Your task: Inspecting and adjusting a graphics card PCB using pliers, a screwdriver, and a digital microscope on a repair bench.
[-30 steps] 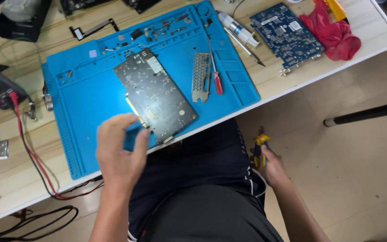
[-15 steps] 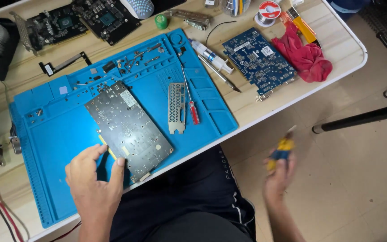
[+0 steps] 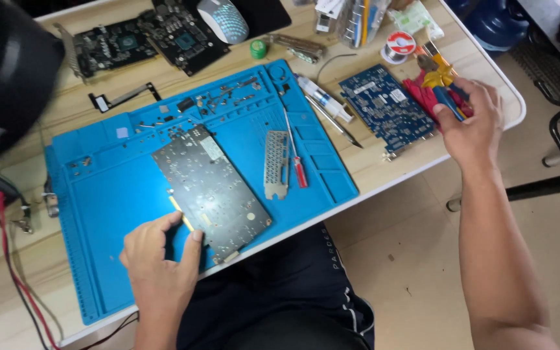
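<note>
At the far left of the surface [image 3: 384, 178] lie red and black leads [image 3: 8, 259]. One blue work mat [image 3: 118, 194] covers the middle; its far-edge compartments hold small screws and clips [image 3: 228, 94]. On the mat lie one dark circuit board [image 3: 212, 191], one perforated metal bracket [image 3: 275, 163] and one red-handled screwdriver [image 3: 296, 162]. The left hand [image 3: 160, 259] rests at the near left edge of that board, its grip narrow, fingertips touching the board's edge. Far of the mat sit two more dark boards [image 3: 144, 39] and one pale mouse [image 3: 223, 19]. Right of the mat come one white tube [image 3: 322, 100], one pair of tweezers [image 3: 333, 122] and one blue circuit board [image 3: 387, 107]. At the far right corner the right hand [image 3: 471, 126] has its grip closed around blue-and-yellow-handled pliers [image 3: 442, 87], over a red cloth [image 3: 426, 97]. One solder spool [image 3: 400, 45] sits just beyond.
</note>
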